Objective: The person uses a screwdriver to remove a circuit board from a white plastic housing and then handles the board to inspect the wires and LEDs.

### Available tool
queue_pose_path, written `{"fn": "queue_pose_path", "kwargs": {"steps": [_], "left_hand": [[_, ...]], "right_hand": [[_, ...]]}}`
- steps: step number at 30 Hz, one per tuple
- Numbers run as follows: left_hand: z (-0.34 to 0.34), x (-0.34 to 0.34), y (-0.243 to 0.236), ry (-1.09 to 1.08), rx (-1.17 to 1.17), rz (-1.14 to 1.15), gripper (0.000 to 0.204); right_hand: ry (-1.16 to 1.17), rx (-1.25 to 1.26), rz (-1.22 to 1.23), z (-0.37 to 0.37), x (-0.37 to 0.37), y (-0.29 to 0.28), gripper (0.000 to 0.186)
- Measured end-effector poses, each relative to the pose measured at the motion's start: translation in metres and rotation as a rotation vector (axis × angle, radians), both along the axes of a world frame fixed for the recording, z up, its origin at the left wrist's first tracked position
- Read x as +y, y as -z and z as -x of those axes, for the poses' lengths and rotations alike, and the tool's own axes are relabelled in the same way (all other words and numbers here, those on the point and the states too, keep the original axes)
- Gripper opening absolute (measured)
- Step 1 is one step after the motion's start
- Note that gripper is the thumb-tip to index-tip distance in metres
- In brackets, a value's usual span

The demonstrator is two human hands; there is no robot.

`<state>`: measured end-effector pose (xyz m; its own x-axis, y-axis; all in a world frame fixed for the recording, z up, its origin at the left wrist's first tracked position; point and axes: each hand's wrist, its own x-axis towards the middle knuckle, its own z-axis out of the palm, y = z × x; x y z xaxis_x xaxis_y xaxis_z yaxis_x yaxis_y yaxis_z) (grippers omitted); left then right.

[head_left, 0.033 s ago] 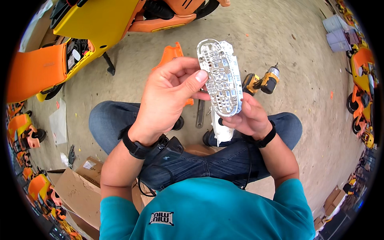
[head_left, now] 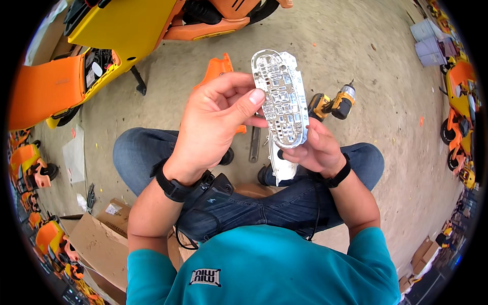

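Observation:
Both hands hold up a long panel [head_left: 281, 104] with a white backing and a shiny raised oval part full of small cells; it stands nearly upright, its top tipped a little left. My left hand [head_left: 216, 119] is closed on its left edge, thumb on the front and the other fingers partly hidden behind. At the lower right corner, my right hand [head_left: 320, 147] pinches the panel. A white pointed plastic piece [head_left: 282, 170] shows below it, close to my right fingers; whether the two are joined cannot be seen.
A yellow cordless drill [head_left: 333, 103] lies beyond my right hand. On the floor between my knees is a wrench [head_left: 254, 145], with an orange plastic part [head_left: 217, 67] behind my left hand. A yellow-orange scooter [head_left: 114, 38] stands at far left, above a cardboard box [head_left: 99, 244].

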<state>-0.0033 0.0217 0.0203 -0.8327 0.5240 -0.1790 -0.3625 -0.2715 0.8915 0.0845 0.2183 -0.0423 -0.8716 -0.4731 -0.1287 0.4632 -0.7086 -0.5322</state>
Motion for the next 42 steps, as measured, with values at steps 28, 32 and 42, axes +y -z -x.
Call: {"fn": "queue_pose_path", "kwargs": {"steps": [28, 32, 42], "left_hand": [[0.002, -0.003, -0.001, -0.028, 0.158, 0.099, 0.026], [0.000, -0.001, -0.002, -0.054, 0.168, 0.101, 0.023], [-0.003, 0.002, -0.005, -0.084, 0.184, 0.153, 0.021]], "right_hand": [[0.025, -0.018, 0.005, -0.001, 0.001, 0.002, 0.054], [0.020, -0.016, 0.001, 0.000, 0.000, 0.001, 0.053], [-0.017, -0.043, -0.034, 0.000, 0.001, 0.004, 0.068]]}}
